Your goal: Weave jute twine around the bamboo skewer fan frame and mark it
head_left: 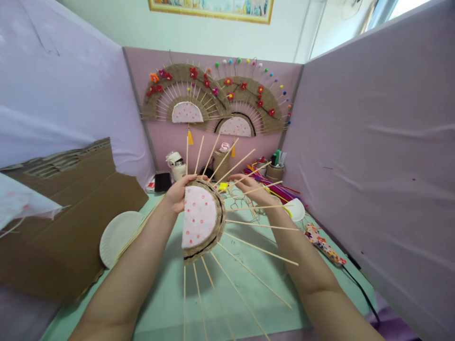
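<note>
A half-round craft fan (199, 217) stands tilted in front of me, its straight edge to the left. It has a white panel with pink dots, a twine-wrapped rim with a black stripe, and thin wooden sticks spreading to the right. My left hand (178, 192) grips its upper left corner, fingertips showing over the top edge. Behind the upper right sticks is my right hand (249, 187), fingers stretched toward the rim and apart, with nothing visible in them. Loose twine (245, 203) lies tangled below it. A small yellow object (223, 187) sits just beyond the rim.
Two finished fans (194, 73) with felt flowers hang on the back panel. Brown cardboard (71, 222) and a paper plate (113, 234) lie left. A patterned glue gun (325, 246) with a cord lies right. Pipe cleaners (280, 192), a pen holder (275, 171) and a bottle (177, 166) stand behind.
</note>
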A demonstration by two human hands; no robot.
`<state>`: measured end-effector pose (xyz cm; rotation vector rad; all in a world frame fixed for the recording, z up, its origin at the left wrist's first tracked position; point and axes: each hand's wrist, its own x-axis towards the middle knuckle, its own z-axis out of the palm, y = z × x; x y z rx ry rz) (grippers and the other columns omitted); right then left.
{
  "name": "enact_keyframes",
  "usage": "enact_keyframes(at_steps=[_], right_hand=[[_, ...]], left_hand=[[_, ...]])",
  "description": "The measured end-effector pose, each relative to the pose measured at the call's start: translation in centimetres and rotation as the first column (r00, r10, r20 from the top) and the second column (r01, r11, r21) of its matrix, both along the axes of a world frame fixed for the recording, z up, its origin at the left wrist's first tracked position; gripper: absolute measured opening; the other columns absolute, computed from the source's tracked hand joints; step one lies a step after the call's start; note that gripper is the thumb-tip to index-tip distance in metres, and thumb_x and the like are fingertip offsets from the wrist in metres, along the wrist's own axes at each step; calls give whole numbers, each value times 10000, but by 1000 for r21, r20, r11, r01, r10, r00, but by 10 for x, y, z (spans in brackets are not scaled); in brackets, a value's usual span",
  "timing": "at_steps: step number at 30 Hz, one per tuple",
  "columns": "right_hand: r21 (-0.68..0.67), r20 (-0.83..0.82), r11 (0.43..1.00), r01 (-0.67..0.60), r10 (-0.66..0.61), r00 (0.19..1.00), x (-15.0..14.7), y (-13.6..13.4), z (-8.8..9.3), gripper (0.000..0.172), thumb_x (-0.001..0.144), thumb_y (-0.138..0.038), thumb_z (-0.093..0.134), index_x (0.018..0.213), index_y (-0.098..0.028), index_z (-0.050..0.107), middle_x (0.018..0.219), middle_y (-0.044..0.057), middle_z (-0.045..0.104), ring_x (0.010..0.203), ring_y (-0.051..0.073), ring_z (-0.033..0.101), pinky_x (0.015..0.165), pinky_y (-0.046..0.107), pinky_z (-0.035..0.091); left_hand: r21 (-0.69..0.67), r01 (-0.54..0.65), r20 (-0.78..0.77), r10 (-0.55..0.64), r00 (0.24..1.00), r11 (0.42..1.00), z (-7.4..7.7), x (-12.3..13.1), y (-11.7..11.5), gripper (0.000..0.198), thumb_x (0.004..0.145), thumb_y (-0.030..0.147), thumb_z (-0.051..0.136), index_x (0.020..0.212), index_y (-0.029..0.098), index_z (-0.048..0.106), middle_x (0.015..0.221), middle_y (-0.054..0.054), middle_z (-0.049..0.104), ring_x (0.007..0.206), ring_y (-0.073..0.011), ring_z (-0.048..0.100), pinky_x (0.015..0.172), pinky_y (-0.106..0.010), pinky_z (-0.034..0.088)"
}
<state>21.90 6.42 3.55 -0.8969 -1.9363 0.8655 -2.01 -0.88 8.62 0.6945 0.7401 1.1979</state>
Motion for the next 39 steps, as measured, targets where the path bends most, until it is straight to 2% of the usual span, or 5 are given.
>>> enact_keyframes(at_steps=[8, 12, 18, 25, 39], right_hand=[[-320, -426, 838, -441, 289, 857, -59, -29, -16, 386, 733, -480, 673, 997, -204, 621, 926, 31, 660, 788, 161, 586, 695, 292, 451], [-358, -407, 853, -380, 224, 886, -36, -19, -11, 279, 663, -397, 739, 803, -179, 635, 609, -44, 551, 491, 60, 423, 484, 209, 326], [-345, -492, 852, -394, 194, 849, 12, -7, 5, 247, 637, -319, 765, 750, -157, 617, 529, -72, 457, 430, 36, 331, 434, 193, 239], [-294, -657, 879, -376, 100, 747, 55, 1, 16, 325, 642, -310, 753, 912, -204, 607, 704, -38, 583, 497, 50, 435, 475, 188, 368], [-120, -683, 981, -150, 28, 730, 69, -13, 43, 267, 696, -431, 695, 727, -191, 581, 642, -20, 533, 438, 46, 299, 360, 174, 187]], left_hand=[[26, 88, -56, -86, 995, 996, -4, 9, -3, 295, 835, 189, 418, 882, 67, 682, 761, -135, 725, 678, -223, 694, 666, -331, 548], [81, 36, -56, -31, 998, 996, -1, 1, -2, 278, 822, 176, 433, 847, 67, 688, 776, -132, 726, 696, -221, 694, 690, -325, 545], [62, -3, -68, 7, 998, 998, -2, -10, 3, 277, 825, 171, 434, 837, 70, 692, 744, -119, 720, 651, -206, 685, 638, -310, 548], [59, 69, -90, -63, 994, 996, -3, -2, 0, 291, 829, 163, 425, 824, 65, 699, 755, -144, 723, 659, -219, 689, 633, -309, 548], [15, 128, -114, -125, 986, 992, -5, 0, 1, 281, 839, 160, 428, 832, 73, 695, 742, -124, 723, 644, -203, 687, 631, -302, 551]])
